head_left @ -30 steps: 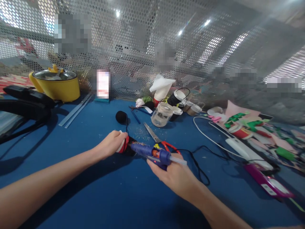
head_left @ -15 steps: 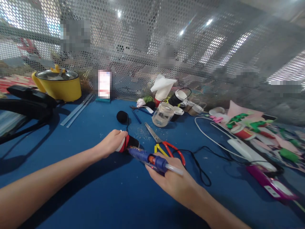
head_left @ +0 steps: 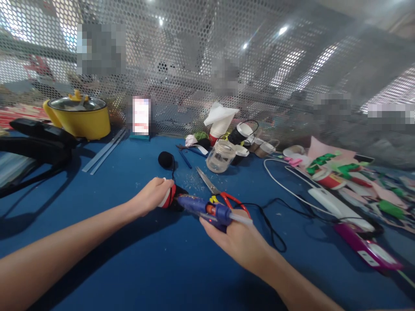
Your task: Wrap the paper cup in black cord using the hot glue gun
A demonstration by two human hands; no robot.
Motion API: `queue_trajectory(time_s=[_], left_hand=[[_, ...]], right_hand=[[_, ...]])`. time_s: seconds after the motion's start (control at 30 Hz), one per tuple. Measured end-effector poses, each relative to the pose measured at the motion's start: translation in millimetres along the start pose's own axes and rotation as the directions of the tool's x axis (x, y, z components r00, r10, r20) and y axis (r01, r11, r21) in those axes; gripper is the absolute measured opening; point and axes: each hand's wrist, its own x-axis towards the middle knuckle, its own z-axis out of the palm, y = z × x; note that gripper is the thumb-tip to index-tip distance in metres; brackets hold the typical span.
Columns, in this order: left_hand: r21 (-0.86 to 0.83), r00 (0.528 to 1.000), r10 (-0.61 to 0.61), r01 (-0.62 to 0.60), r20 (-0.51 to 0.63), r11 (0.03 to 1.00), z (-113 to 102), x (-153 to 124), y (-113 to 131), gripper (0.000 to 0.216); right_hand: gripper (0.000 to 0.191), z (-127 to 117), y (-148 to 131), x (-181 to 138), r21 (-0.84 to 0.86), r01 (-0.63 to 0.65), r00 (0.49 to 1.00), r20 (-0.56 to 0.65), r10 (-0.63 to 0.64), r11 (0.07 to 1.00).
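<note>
My left hand (head_left: 157, 194) is closed around a paper cup (head_left: 169, 197) with red, white and black on it, tilted on its side. Black yarn runs from the cup up to a ball of black yarn (head_left: 165, 160) on the table. In my right hand (head_left: 240, 242) is a blue hot glue gun (head_left: 204, 207), a clear glue stick poking from its back end. Its nozzle points left at the dark part of the cup; whether it touches I cannot tell. Scissors (head_left: 223, 194) with red and yellow handles lie open just behind the glue gun.
A clear plastic jar (head_left: 221, 156) stands behind the scissors, near paper cups and pliers (head_left: 184, 156). At left are a yellow pot (head_left: 82, 119) and a black stand (head_left: 42, 142). A purple power strip (head_left: 366, 248), cables and craft scraps (head_left: 343, 168) lie right.
The glue gun and my right hand have shifted slightly right, and the gun now lies more level. My left hand stays on the cup, nearly still.
</note>
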Motion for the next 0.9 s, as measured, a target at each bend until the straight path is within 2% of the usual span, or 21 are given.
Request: queue_trajectory(time_s=[0.3, 0.53, 0.7, 0.9], left_hand=[[0.083, 0.998, 0.047, -0.050, 0.036, 0.995, -1, -6, 4, 0.030], [0.101, 0.997, 0.066, -0.069, 0.034, 0.993, -1, -6, 4, 0.031], [0.159, 0.997, 0.076, -0.079, 0.022, 0.984, -1, -8, 6, 0.031], [0.150, 0.996, 0.083, -0.086, 0.027, 0.985, -2, -6, 4, 0.030]], right_hand=[[0.021, -9, -4, 8, 0.023, -0.179, 0.982, 0.058, 0.177, 0.984], [0.025, -11, -4, 16, 0.185, -0.296, 0.951, 0.149, 0.271, 0.937], [0.026, -10, -2, 19, 0.191, -0.291, 0.952, 0.154, 0.264, 0.938], [0.027, -11, -2, 18, 0.210, -0.274, 0.957, 0.155, 0.245, 0.938]])
